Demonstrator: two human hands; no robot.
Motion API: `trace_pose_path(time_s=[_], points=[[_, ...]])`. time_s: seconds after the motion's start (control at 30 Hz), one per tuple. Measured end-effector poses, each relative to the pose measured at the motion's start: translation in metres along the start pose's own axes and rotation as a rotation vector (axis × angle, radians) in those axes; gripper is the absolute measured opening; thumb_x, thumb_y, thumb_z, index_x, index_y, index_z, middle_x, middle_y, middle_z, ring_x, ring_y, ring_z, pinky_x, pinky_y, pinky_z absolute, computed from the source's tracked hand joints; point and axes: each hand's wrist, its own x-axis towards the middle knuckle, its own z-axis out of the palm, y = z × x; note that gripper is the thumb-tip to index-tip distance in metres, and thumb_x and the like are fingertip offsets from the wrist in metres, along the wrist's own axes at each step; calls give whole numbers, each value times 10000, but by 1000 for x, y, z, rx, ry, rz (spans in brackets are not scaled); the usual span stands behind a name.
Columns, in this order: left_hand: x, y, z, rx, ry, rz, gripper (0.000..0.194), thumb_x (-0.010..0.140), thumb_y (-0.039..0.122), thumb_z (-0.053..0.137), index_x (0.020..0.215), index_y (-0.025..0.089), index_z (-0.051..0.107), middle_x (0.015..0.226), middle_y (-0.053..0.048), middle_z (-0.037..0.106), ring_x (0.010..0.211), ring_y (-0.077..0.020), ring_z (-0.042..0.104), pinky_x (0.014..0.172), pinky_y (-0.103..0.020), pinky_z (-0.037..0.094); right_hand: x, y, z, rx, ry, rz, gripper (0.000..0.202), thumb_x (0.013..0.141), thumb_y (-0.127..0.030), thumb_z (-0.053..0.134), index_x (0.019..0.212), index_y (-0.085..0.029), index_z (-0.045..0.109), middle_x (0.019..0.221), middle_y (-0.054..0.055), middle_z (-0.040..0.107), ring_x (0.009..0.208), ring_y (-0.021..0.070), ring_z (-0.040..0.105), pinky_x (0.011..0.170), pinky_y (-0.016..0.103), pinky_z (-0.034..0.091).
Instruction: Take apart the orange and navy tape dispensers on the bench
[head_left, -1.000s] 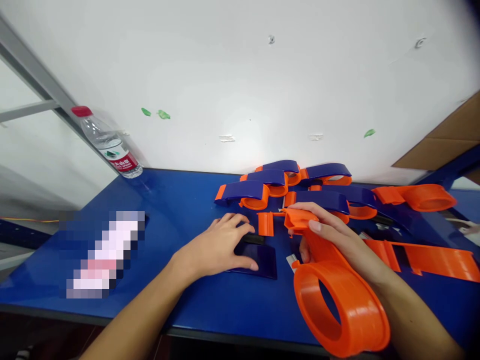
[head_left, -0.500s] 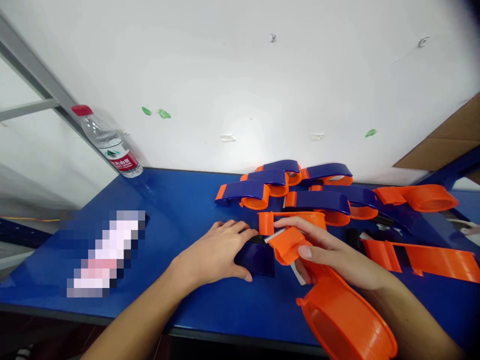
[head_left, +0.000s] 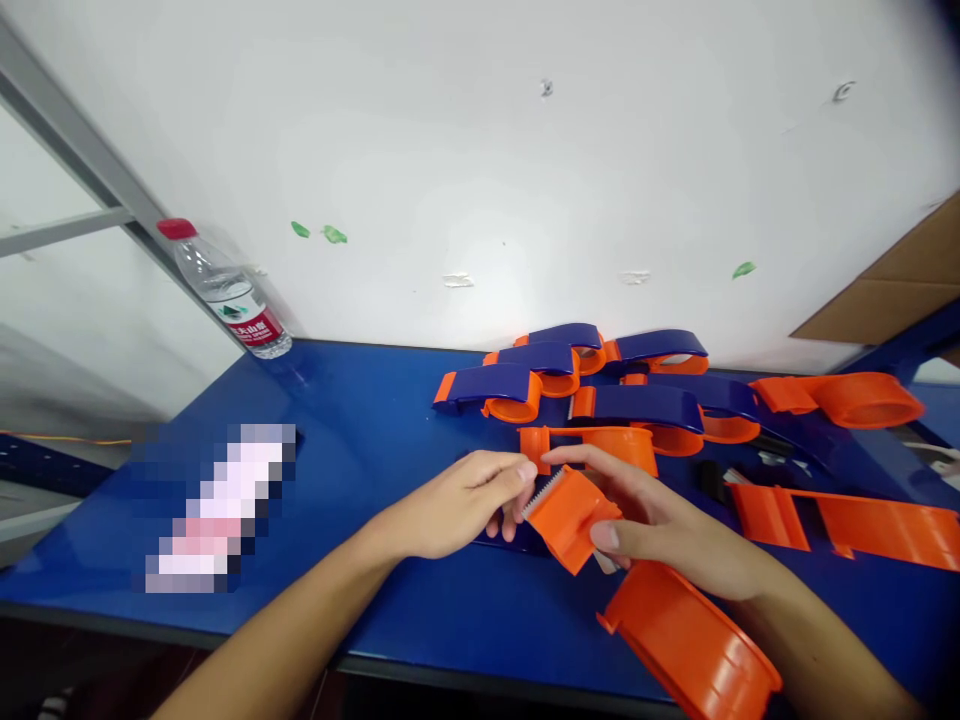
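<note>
My right hand [head_left: 660, 520] is closed on an orange tape dispenser [head_left: 574, 520], thumb on top of its head. A toothed metal blade runs along the dispenser's left edge, and its round hub hangs toward the table's front edge. My left hand [head_left: 469, 505] is beside the blade, thumb and fingertips pinched together; what they hold, if anything, is too small to make out. Beneath the left fingers lies a dark blue piece [head_left: 510, 543], mostly hidden. Another orange dispenser frame [head_left: 619, 446] rests just behind both hands.
Several blue and orange dispensers [head_left: 491, 383] stand along the wall. More orange frames [head_left: 889, 525] lie at the right. A water bottle [head_left: 251, 318] stands at the back left of the blue table [head_left: 360, 400], behind a pixelated item [head_left: 232, 500]. Cardboard [head_left: 892, 290] is at right.
My left hand has lifted off the blue piece and its fingers have come together near the blade. The dispenser's head has turned in my right hand, showing more of its orange face.
</note>
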Motion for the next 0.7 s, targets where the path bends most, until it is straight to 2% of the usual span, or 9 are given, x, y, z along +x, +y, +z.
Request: trace_pose_path(time_s=[0.1, 0.23, 0.37, 0.47, 0.7], points=[[0, 0, 2, 32, -27, -14, 411, 1029, 511, 427, 799, 181, 507, 700, 25, 543, 619, -101, 522, 569, -213, 427, 2, 0, 3, 6, 4, 20, 616, 854, -425, 775, 1392, -301, 501, 1118, 31, 604, 649, 82, 541, 593, 245, 460], [-1, 3, 2, 115, -19, 2, 405, 1043, 483, 402, 796, 182, 513, 689, 26, 543, 609, -98, 514, 562, -215, 421, 5, -1, 5, 14, 39, 36, 554, 836, -423, 790, 1307, -258, 550, 1045, 26, 646, 625, 88, 590, 573, 241, 478], [-2, 7, 2, 196, 25, 42, 397, 1060, 424, 384, 754, 189, 474, 656, 42, 515, 589, -91, 490, 575, -219, 410, 8, 0, 9, 90, 96, -9, 473, 838, -416, 789, 1208, -202, 588, 829, 1, 675, 577, 107, 608, 534, 233, 472], [-2, 9, 3, 225, 30, 71, 393, 1068, 411, 359, 758, 194, 466, 667, 41, 515, 596, -96, 497, 595, -231, 417, 9, 1, 11, 136, 139, -55, 488, 829, -405, 796, 1216, -185, 595, 712, -19, 665, 520, 116, 604, 504, 236, 472], [-3, 11, 5, 234, 35, 78, 398, 1078, 416, 310, 771, 204, 448, 690, 28, 540, 628, -112, 521, 636, -247, 448, 13, 4, 3, 154, 158, -86, 481, 780, -456, 831, 1133, -162, 689, 627, -11, 651, 517, 147, 627, 482, 260, 490]])
